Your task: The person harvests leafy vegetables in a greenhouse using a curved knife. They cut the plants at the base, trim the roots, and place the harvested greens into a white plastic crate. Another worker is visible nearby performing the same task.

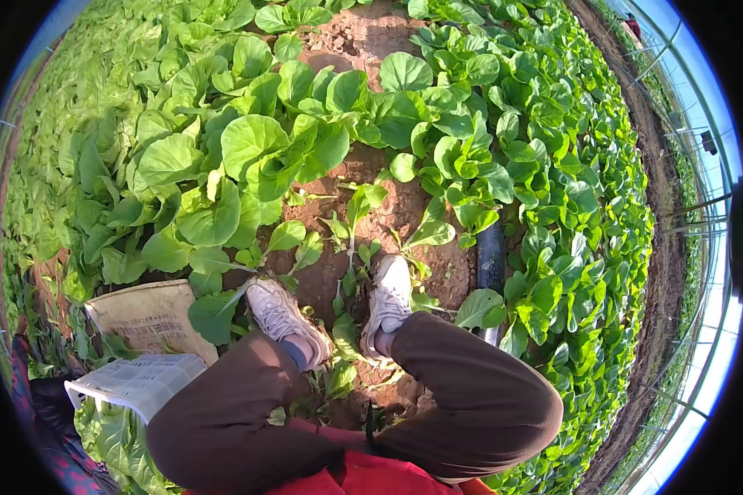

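Both my hands are out of view. Between and ahead of my white sneakers (pixel 283 311) lie bare reddish soil (pixel 371 162) and several loose, pale-stemmed leafy plants (pixel 351 232). Just beyond my feet grows a dense band of broad-leaved greens (pixel 254 145), some leaning over the soil. My knees in brown trousers (pixel 470 390) are bent wide apart, with a red garment (pixel 371 476) at the bottom of the view.
Left of my leg are a white plastic crate (pixel 137 378), leafy greens (pixel 114 442) and a worn beige board (pixel 152 312) bearing writing. A person's patterned sleeve (pixel 21 377) shows at the left edge. A black pipe (pixel 490 257) lies at right. Greenhouse framing (pixel 712 219) curves beyond.
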### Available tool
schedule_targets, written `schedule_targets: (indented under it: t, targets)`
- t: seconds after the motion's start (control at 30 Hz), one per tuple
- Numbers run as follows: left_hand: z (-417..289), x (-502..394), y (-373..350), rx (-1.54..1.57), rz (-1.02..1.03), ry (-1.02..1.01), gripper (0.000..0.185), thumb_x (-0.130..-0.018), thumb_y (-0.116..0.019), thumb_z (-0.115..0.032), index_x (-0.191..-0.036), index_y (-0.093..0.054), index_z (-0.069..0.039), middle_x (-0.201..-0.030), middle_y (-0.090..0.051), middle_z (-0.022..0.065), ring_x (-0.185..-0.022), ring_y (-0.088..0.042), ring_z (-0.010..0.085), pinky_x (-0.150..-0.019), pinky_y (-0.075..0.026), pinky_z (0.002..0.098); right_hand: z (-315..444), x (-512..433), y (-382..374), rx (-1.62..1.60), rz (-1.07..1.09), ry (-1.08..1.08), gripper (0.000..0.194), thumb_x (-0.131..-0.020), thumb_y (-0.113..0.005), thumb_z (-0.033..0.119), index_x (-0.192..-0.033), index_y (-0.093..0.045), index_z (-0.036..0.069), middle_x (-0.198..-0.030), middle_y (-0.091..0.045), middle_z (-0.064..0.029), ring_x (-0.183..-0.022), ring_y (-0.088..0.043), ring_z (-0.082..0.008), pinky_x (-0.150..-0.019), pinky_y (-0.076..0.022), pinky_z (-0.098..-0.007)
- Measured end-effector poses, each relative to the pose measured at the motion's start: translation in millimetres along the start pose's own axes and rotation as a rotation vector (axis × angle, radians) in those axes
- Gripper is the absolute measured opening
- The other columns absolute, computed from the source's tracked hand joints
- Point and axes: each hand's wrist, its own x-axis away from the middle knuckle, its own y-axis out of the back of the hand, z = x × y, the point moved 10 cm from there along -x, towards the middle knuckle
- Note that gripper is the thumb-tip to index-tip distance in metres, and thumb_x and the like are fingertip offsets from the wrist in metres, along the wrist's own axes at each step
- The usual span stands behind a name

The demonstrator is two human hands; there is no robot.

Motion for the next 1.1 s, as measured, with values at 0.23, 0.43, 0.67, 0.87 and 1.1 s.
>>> schedule_targets:
  t: [0.23,0.43,0.67,0.87,1.1]
  targets:
    - [-18.2,-57.2,-54.5,0.010,-0.039,0.085,0.036,-0.096,-0.042,-0.032,-0.113,-0.055,-0.003,-0.101,-0.062,0.0111,-0.094,-0.059,0.0182,-0.082,-0.047,0.0326,48.8,-43.0,-7.1,0.082,0.050,-0.078,0.028,-0.079,-0.066,0.028,-0.089,-0.064,0.002,-0.067,-0.063,-0.0137,-0.061,-0.062,-0.0245,-0.058,-0.0479,-0.0363]
    - [-17.0,-67.6,-70.2,-0.031,-0.057,0.192,0.036,-0.096,-0.042,-0.032,-0.112,-0.055,-0.003,-0.100,-0.062,0.0113,-0.093,-0.060,0.0185,-0.082,-0.048,0.0330,72.4,-64.0,5.4,0.082,0.021,-0.158,0.028,-0.079,-0.066,0.028,-0.090,-0.063,0.002,-0.068,-0.063,-0.0142,-0.062,-0.062,-0.0256,-0.059,-0.0479,-0.0363]
    - [-39.7,-48.5,-14.0,-0.120,-0.108,0.271,0.036,-0.096,-0.042,-0.032,-0.112,-0.056,-0.003,-0.099,-0.063,0.0114,-0.092,-0.061,0.0188,-0.081,-0.048,0.0334,92.0,-58.1,55.1,0.089,-0.001,-0.100,0.028,-0.079,-0.066,0.027,-0.091,-0.063,0.002,-0.069,-0.064,-0.0148,-0.063,-0.063,-0.0269,-0.059,-0.0480,-0.0363]
    - [-208.2,25.5,83.3,-0.682,0.100,0.190,0.036,-0.096,-0.042,-0.032,-0.111,-0.056,-0.003,-0.097,-0.063,0.0116,-0.091,-0.061,0.0191,-0.081,-0.049,0.0338,82.6,-51.9,130.3,0.084,-0.145,0.019,0.028,-0.079,-0.066,0.027,-0.092,-0.063,0.003,-0.069,-0.064,-0.0153,-0.064,-0.063,-0.0280,-0.060,-0.0480,-0.0364]
    - [-331.1,-40.9,-211.6,-1.102,0.658,-0.357,0.021,-0.088,-0.047,-0.017,-0.100,-0.055,-0.002,-0.087,-0.065,0.0111,-0.080,-0.063,0.0216,-0.072,-0.050,0.0328,153.0,-83.6,168.2,-0.009,-0.272,0.226,0.034,-0.079,-0.067,0.022,-0.089,-0.050,-0.006,-0.062,-0.058,-0.0156,-0.056,-0.058,-0.0296,-0.054,-0.0444,-0.0398]
